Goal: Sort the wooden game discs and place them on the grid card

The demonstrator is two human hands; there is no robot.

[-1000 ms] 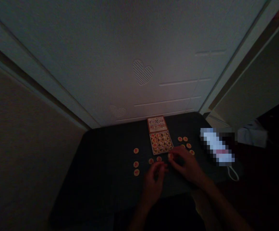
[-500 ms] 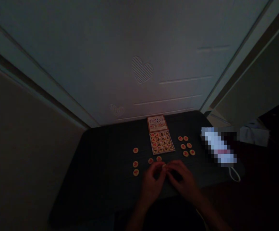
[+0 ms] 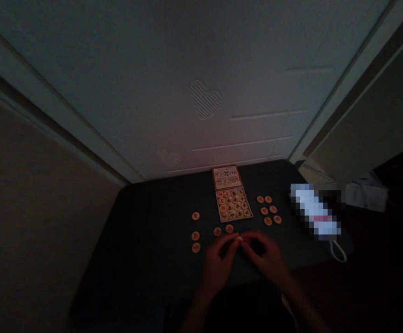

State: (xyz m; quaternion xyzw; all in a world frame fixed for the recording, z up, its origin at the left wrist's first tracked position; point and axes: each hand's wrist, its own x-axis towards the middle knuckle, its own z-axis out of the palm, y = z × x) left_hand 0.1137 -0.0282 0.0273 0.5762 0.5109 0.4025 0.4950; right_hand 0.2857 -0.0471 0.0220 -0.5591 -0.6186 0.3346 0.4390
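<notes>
Low over the front of the dark table, my left hand [image 3: 220, 259] and my right hand [image 3: 265, 254] meet at the fingertips. Pinched between them is a small pale round Chinese chess piece [image 3: 239, 238]; its marking cannot be made out. Two red-marked pieces [image 3: 229, 228] lie just beyond my left fingers. Farther back stands an open box [image 3: 234, 205], its tray filled with several round pieces bearing red or black characters. The printed lid [image 3: 227, 178] leans back behind the tray.
Three red-marked pieces [image 3: 195, 236] form a column at the left. Several more pieces [image 3: 264, 211] lie in pairs right of the box. A blurred-out white object [image 3: 314, 210] with a cord loop [image 3: 338, 251] rests near the right edge. A white panel with hearts [image 3: 206, 99] borders the table [image 3: 145, 240] behind.
My fingertips have shifted very slightly, and the piece between them shows a little more. The pieces on the table and the box stay where they were.
</notes>
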